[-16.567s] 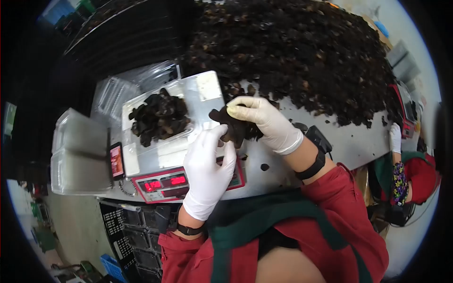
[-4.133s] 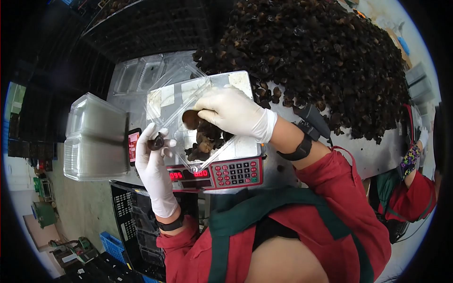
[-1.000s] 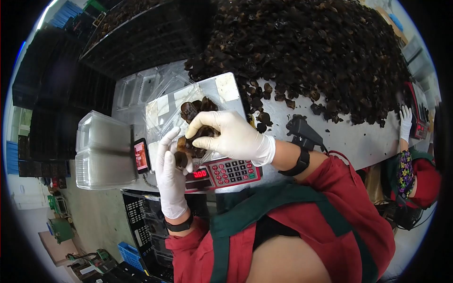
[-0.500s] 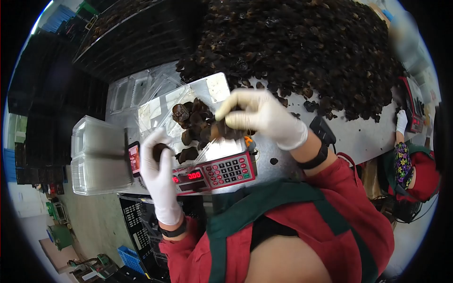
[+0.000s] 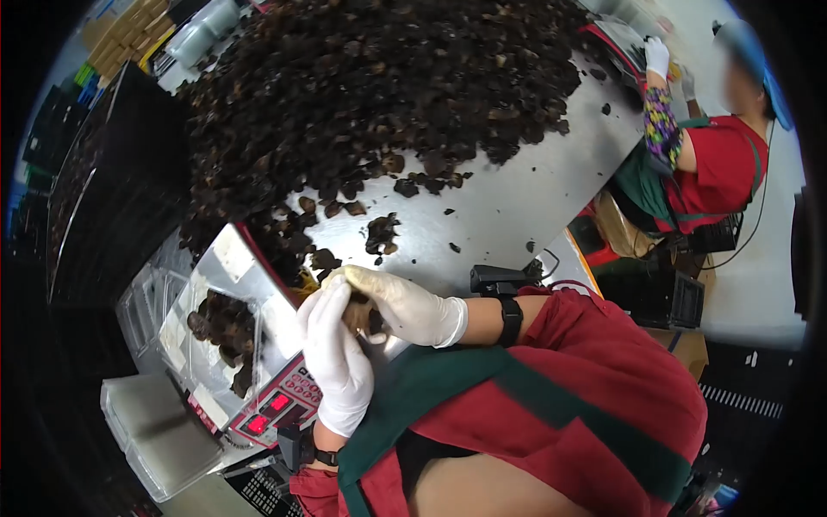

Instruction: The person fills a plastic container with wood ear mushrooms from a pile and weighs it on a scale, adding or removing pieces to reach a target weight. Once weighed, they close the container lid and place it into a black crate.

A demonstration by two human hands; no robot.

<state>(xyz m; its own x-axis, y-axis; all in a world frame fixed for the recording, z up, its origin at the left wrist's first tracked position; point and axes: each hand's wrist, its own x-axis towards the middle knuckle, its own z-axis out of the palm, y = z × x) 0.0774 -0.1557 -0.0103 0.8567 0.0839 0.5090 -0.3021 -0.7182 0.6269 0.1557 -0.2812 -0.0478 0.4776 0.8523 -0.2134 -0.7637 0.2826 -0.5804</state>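
Observation:
My gloved left hand [image 5: 338, 366] and gloved right hand [image 5: 405, 306] meet at the fingertips in front of my apron. Cupped between them are brown wood ear mushroom pieces [image 5: 360, 317], partly hidden by the fingers. Left of my hands, a clear plastic box with dark wood ear mushrooms [image 5: 226, 332] rests on the weighing scale [image 5: 280, 323]. The scale's red-lit display and keypad are partly covered by my left hand.
A large heap of wood ear mushrooms [image 5: 388, 86] covers the back of the metal table [image 5: 482, 207]. Stacked clear plastic boxes [image 5: 159, 431] stand at the lower left, with a black crate [image 5: 121, 189] behind. A co-worker [image 5: 711, 164] works at another scale on the right.
My view has turned right. Both hands have left the box on the scale and come together to its right, around mushroom pieces.

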